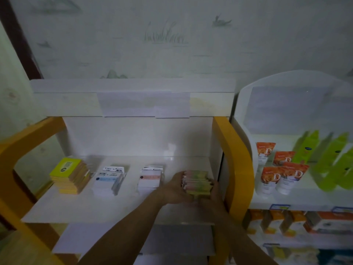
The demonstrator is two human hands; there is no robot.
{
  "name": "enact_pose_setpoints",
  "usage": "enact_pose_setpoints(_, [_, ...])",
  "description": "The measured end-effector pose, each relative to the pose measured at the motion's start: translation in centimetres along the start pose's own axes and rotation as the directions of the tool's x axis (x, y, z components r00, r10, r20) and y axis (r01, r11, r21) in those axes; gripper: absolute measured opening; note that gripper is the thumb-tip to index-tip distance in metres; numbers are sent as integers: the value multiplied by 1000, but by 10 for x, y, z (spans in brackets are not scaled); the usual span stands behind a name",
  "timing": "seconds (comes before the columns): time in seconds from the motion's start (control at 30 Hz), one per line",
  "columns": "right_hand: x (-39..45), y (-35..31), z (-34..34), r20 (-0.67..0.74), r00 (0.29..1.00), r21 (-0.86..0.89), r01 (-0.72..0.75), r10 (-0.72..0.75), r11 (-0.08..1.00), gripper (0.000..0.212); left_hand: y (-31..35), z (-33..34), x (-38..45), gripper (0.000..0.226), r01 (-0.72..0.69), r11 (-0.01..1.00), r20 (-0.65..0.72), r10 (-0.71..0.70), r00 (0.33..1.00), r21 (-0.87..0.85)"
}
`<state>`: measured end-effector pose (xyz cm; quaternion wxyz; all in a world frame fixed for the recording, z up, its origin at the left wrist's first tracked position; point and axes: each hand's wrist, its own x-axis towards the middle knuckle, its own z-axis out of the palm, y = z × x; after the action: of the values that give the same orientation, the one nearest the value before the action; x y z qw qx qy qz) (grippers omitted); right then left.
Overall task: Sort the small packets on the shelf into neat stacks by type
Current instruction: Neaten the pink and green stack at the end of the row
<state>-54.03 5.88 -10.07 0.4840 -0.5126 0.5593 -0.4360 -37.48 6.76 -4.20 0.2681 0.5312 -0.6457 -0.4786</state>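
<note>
1. The glossy white shelf (57, 211) between orange side panels carries four groups of small packets in a row, set apart from one another; the spacing reads as one place per type.
2. Far left: a squared stack of yellow card packets (69, 175), edges aligned, apparently finished.
3. Next: a stack of white packets with blue bands (108, 181), a few leaning at its right edge, so not fully trued.
4. Centre: a stack of white packets with a pink band (150, 179), upright and compact.
5. Far right, near the orange panel: a bundle of green-and-pink patterned packets (197, 183), resting on the shelf and bracketed by both hands.
6. The left hand (175, 190) presses the bundle's left side, fingers (181, 175) curled round its far corner; the right hand (214, 190) clasps the right side, its fingers largely hidden behind the packets. Both hands grasp the bundle.
7. Judgement: the two-sided squeeze serves to square loose edges into a neat stack.
</note>
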Motion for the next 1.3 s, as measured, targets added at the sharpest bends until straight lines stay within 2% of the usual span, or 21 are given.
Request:
enact_pose_setpoints(0.1, [5,6,-2,35,999,-182,9,-3,983,92,-9,-1,6,105,-18,994,10,17,1000,110])
enact_pose_setpoints(0.2, [7,7,-2,96,995,-149,42,-28,988,106,-15,1,7,119,26,997,27,-28,999,67])
enact_pose_setpoints(0.27, [9,9,-4,113,991,-97,76,-65,992,108,-20,4,10,116,10,1000,22,-10,1000,11])
enact_pose_setpoints(0.33, [10,10,-7,126,988,-31,88,-84,996,100,-21,5,12,109,-2,1000,-47,1,999,-24])
enact_pose_setpoints(0.4, [11,11,-8,151,984,-5,101,-99,995,95,-24,10,14,87,-9,996,-128,-3,992,-90])
enact_pose_setpoints(0.47, [13,12,-7,178,977,-28,123,-117,992,92,-26,16,15,73,-31,992,-181,9,983,-121])
enact_pose_setpoints(0.53, [18,13,-4,191,974,-88,142,-124,986,93,-31,18,16,68,-55,987,-220,20,975,-151])
enact_pose_setpoints(0.6, [22,15,-3,202,976,-145,116,-85,983,91,-32,19,18,71,-77,989,-210,49,977,-124])
enact_pose_setpoints(0.7, [25,17,0,183,982,-236,92,-49,967,83,-30,19,22,80,-112,994,-192,111,975,8])
enact_pose_setpoints(0.83, [39,28,0,138,989,-292,84,-46,953,75,-21,18,27,64,-142,985,-156,157,975,102])
enact_pose_setpoints(0.93, [48,31,3,154,988,-452,94,-27,887,87,-23,10,27,71,-135,981,-148,156,977,143])
enact_pose_setpoints(1.0, [38,17,1,163,985,-549,132,-49,825,95,-29,6,26,87,-139,966,-89,161,983,216])
enact_pose_setpoints(1.03, [24,0,1,183,982,-565,146,-49,812,94,-27,4,23,98,-103,970,-61,119,991,222])
enact_pose_setpoints(1.07, [18,-5,2,165,986,-524,107,-22,845,84,-26,4,21,110,-54,977,-62,68,996,207])
enact_pose_setpoints(1.13, [10,-12,3,120,993,-415,48,3,909,43,-24,4,20,122,43,983,-81,-29,996,177])
enact_pose_setpoints(1.17, [14,-9,4,110,993,-398,75,-34,915,39,-22,5,20,122,57,986,-75,-45,996,158])
enact_pose_setpoints(1.23, [13,-10,3,145,987,-393,117,-64,912,68,-21,5,21,117,31,989,-84,-19,996,142])
enact_pose_setpoints(1.3, [9,-10,1,146,989,-431,87,-25,898,74,-15,7,17,103,-1,977,-147,33,989,212])
